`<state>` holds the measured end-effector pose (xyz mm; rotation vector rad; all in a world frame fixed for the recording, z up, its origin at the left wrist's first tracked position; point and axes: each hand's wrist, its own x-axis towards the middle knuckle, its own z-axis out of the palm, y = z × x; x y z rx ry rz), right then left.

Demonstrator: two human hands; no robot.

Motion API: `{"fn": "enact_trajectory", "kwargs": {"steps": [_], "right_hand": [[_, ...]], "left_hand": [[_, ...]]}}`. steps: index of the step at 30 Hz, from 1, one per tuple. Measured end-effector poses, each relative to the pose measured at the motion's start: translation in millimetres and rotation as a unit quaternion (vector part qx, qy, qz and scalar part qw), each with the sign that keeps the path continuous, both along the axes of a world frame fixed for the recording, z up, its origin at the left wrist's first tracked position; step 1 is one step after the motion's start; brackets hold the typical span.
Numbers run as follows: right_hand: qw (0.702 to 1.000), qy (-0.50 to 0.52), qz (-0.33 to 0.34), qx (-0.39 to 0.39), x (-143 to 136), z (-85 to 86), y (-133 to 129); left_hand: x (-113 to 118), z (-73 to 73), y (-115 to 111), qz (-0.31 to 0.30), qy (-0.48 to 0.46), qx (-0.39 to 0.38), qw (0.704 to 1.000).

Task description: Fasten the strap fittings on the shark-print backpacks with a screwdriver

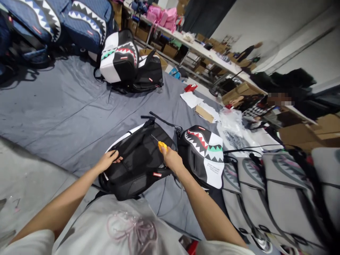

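A black backpack [138, 159] with a white edge and a small red label lies in front of me, its padded back and straps facing up. My left hand [113, 156] is closed on its left edge, thumb and fingers bent on the fabric. My right hand [170, 158] grips a yellow-handled tool [162, 145] over the right part of the bag. A thin metal tip points from the tool up and left; its exact kind is unclear. Just right of my right hand lies a black-and-white backpack [203, 156] with a shark-mouth print.
Grey shark-print backpacks [281, 191] line the right side. Two black-and-white bags [124, 60] and blue backpacks [87, 21] stand at the back left on grey cloth [61, 102]. Papers [191, 99] and clear plastic [231, 124] lie farther right, near another person [256, 106].
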<state>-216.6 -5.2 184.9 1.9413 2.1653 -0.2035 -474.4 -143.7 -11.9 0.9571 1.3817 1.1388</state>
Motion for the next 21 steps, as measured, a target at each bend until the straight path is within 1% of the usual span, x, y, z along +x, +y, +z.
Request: {"fn": "enact_trajectory", "kwargs": {"steps": [1,2,3,5,8,9,10,12,13,14,16,17,18,19,20,21], "right_hand": [[1.0,-0.006,-0.001,0.005,-0.9,3.1,1.6],[1.0,-0.009,-0.005,0.008,-1.2,6.1,2.5],[1.0,-0.011,-0.009,0.005,-1.8,8.2,2.4],[0.999,-0.005,0.005,-0.036,-4.9,7.1,-2.1],[0.987,0.023,0.068,-0.141,-14.5,-5.9,-16.1],[0.985,0.025,0.075,-0.151,-17.8,-10.5,-20.0],[0.987,0.022,0.071,-0.144,-20.8,-14.0,-22.7],[0.994,0.006,0.044,-0.103,-25.6,-16.5,-25.6],[0.993,0.009,0.041,-0.108,-27.8,-15.7,-26.9],[0.987,0.023,0.054,-0.148,-30.3,-13.8,-28.8],[0.96,0.064,0.094,-0.256,-36.0,-7.6,-33.9],[0.951,0.081,0.108,-0.279,-39.1,-3.6,-36.2],[0.954,0.09,0.113,-0.265,-41.8,0.8,-37.6],[0.967,0.087,0.11,-0.213,-43.8,5.2,-38.1],[0.979,0.078,0.109,-0.155,-44.6,9.5,-37.5],[0.984,0.066,0.118,-0.118,-44.2,13.2,-36.1]], "left_hand": [[0.6,-1.4,3.5,0.001,-0.08,-0.045,0.996],[-0.1,-2.4,7.6,0.009,-0.137,-0.088,0.987],[-1.9,-3.1,12.1,0.019,-0.174,-0.123,0.977],[-7.7,-3.9,20.4,0.025,-0.208,-0.171,0.963],[-17.2,-5.0,28.5,0.018,-0.222,-0.212,0.952],[-19.7,-5.5,30.0,0.015,-0.222,-0.222,0.949],[-21.6,-6.1,31.2,0.011,-0.218,-0.23,0.948],[-23.4,-7.0,32.9,0.003,-0.2,-0.237,0.951],[-22.9,-7.1,33.4,-0.001,-0.186,-0.239,0.953],[-21.1,-6.8,33.5,-0.003,-0.167,-0.238,0.957],[-12.7,-4.6,32.0,0.006,-0.114,-0.227,0.967],[-5.7,-2.8,30.1,0.014,-0.084,-0.215,0.973],[3.0,-0.8,27.3,0.025,-0.058,-0.202,0.977],[13.0,1.2,23.9,0.037,-0.019,-0.182,0.982],[23.7,3.0,20.0,0.041,0.04,-0.158,0.986],[34.4,4.3,16.1,0.035,0.121,-0.132,0.983]]}}
